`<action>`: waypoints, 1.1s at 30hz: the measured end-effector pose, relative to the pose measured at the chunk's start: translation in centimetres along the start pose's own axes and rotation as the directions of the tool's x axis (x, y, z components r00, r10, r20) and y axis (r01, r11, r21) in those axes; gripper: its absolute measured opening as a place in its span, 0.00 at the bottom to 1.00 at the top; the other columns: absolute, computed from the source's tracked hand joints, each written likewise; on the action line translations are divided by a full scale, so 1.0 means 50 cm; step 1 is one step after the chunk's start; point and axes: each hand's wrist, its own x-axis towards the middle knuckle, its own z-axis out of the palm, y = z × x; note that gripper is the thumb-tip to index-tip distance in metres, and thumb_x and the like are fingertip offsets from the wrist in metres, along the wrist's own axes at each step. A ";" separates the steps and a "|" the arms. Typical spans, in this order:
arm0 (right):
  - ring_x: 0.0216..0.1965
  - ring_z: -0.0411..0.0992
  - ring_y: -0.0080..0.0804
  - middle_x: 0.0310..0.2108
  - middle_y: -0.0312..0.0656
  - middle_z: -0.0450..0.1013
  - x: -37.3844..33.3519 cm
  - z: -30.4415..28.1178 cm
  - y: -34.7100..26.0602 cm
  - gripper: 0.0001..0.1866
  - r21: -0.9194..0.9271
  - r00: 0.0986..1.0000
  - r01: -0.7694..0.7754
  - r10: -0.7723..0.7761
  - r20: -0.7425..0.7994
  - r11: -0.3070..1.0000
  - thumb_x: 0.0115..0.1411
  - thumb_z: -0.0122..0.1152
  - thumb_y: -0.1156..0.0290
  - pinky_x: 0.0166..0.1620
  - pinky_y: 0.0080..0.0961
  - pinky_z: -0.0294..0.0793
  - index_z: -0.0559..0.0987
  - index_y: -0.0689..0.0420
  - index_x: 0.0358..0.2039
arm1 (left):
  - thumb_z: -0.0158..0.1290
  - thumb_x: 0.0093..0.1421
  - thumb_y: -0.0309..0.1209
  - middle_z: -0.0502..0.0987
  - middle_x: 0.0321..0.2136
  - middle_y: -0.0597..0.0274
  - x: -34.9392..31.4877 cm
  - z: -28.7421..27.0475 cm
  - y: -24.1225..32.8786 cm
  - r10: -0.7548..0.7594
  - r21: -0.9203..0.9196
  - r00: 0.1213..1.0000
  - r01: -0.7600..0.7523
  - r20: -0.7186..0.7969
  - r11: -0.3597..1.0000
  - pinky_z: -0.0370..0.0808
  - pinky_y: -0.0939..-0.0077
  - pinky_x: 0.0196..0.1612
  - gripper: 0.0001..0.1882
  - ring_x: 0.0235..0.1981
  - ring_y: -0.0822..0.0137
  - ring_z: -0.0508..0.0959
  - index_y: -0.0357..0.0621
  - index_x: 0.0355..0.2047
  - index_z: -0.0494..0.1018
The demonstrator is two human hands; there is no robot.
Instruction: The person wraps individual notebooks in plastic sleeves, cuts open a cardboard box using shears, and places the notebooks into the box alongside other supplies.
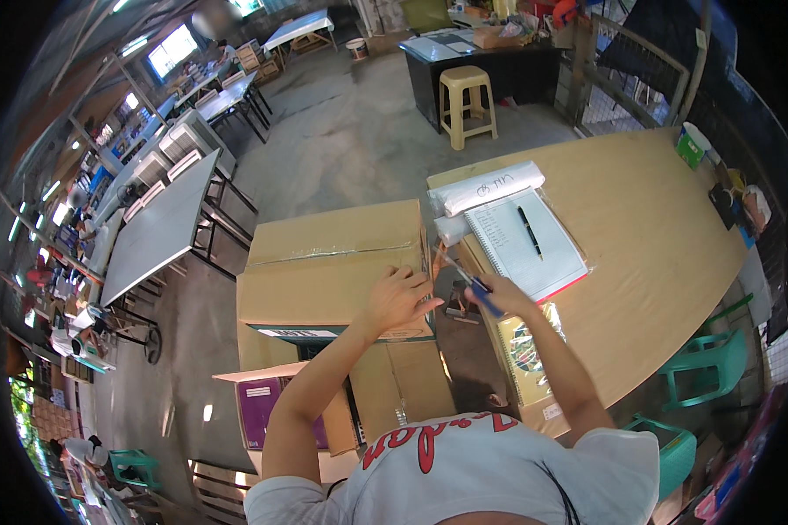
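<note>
A large cardboard box (pixel 324 284) with clear tape across its top stands in front of me. My left hand (pixel 400 302) rests on the box near its right edge, fingers spread and holding nothing. Just right of that edge, my right hand (pixel 508 296) is closed round blue-handled scissors (pixel 480 290). Their slim blades point up and left toward the box's side, apart from my left hand. Nearer to me sits another taped cardboard box (pixel 403 381). Beside it, an open carton holds a purple box (pixel 256 416), partly hidden by my left forearm.
The brown-covered table (pixel 648 254) on my right bears a spiral notebook (pixel 508 232) with a black pen (pixel 530 232), a white plastic roll (pixel 490 186) and a yellow notebook (pixel 521 354). Green chairs (pixel 709 367) stand beyond it. A grey table (pixel 166 227) is at left, a beige stool (pixel 467 92) ahead.
</note>
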 end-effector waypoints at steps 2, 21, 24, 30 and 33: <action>0.23 0.70 0.23 0.20 0.35 0.69 0.043 -0.060 0.021 0.31 0.168 0.971 -0.060 0.018 0.239 0.984 0.55 0.55 0.36 0.28 0.25 0.68 0.72 0.56 0.26 | 0.57 0.54 0.50 0.72 0.25 0.73 0.001 0.006 0.008 -0.044 -0.004 0.999 0.044 0.023 0.999 0.66 0.67 0.34 0.17 0.29 0.67 0.69 0.52 0.24 0.72; 0.12 0.59 0.17 0.13 0.30 0.63 0.293 -0.138 -0.096 0.24 0.014 0.660 -0.066 0.033 0.751 0.998 0.58 0.62 0.50 0.13 0.14 0.55 0.70 0.55 0.16 | 0.59 0.53 0.45 0.71 0.26 0.73 -0.018 0.009 0.000 -0.086 -0.006 0.987 0.086 -0.135 0.996 0.68 0.67 0.38 0.13 0.31 0.67 0.69 0.53 0.22 0.71; 0.14 0.62 0.18 0.14 0.30 0.64 0.309 -0.203 -0.069 0.22 -0.021 0.569 0.051 -0.011 0.822 0.998 0.60 0.59 0.54 0.17 0.17 0.59 0.71 0.55 0.16 | 0.60 0.52 0.44 0.72 0.27 0.72 -0.003 0.011 -0.002 -0.067 -0.035 0.992 0.064 -0.110 0.997 0.69 0.65 0.40 0.12 0.32 0.65 0.70 0.53 0.25 0.73; 0.20 0.61 0.22 0.17 0.31 0.61 0.274 -0.248 -0.124 0.34 0.135 0.842 0.403 -0.424 0.333 0.905 0.61 0.44 0.34 0.25 0.20 0.61 0.68 0.55 0.20 | 0.58 0.54 0.42 0.74 0.32 0.65 0.008 -0.003 -0.036 -0.386 -0.097 0.912 0.375 -0.140 0.922 0.69 0.57 0.43 0.16 0.41 0.56 0.73 0.48 0.38 0.72; 0.22 0.67 0.23 0.22 0.34 0.67 0.345 -0.116 -0.130 0.37 0.635 0.909 0.272 -0.409 0.077 0.723 0.59 0.40 0.29 0.28 0.19 0.66 0.71 0.56 0.32 | 0.57 0.55 0.44 0.75 0.32 0.59 0.055 0.028 -0.072 -0.410 -0.164 0.911 0.410 0.037 0.897 0.70 0.56 0.44 0.18 0.41 0.51 0.74 0.45 0.38 0.71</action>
